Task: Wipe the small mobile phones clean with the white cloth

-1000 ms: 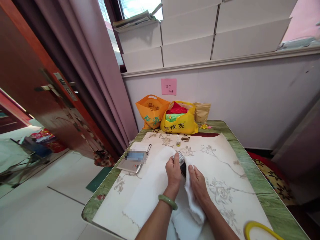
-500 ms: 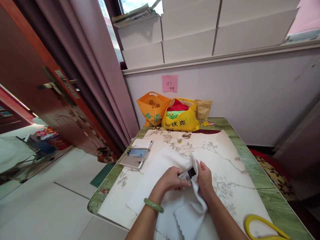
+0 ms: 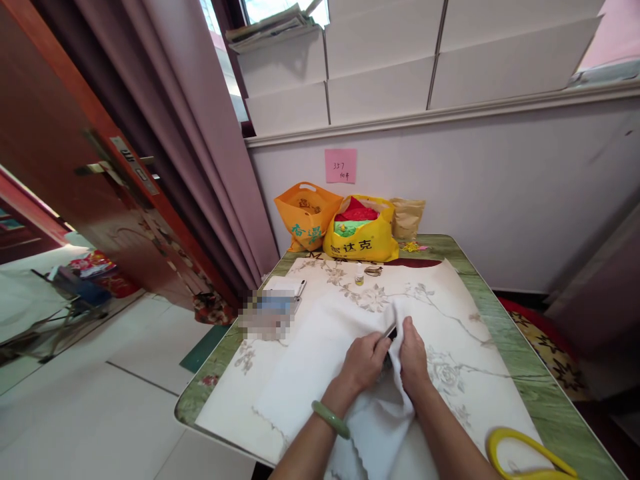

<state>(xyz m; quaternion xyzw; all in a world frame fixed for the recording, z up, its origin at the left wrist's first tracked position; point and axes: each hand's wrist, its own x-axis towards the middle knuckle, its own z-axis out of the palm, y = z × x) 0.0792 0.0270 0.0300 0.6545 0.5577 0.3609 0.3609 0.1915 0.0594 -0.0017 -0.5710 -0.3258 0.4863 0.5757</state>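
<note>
My left hand, with a green bangle at its wrist, grips a small flat rectangular device with a silvery edge and a dark face. Its kind is hard to tell, since my fingers and the fabric hide most of it. A soft white cloth with zigzag-cut edges lies over the table's middle and hangs in folds between my hands. My right hand is closed on a raised fold of that cloth, pressing it against the device's right side.
Yellow scissors handles lie at the lower right. A partly blurred phone-like item rests on the left. Behind are a small bottle, folded glasses, an orange bag, a yellow bag and a brown pouch.
My left hand has moved right and slightly up, turning the device so that its printed label no longer shows. The fold of cloth in my right hand now covers more of it.
</note>
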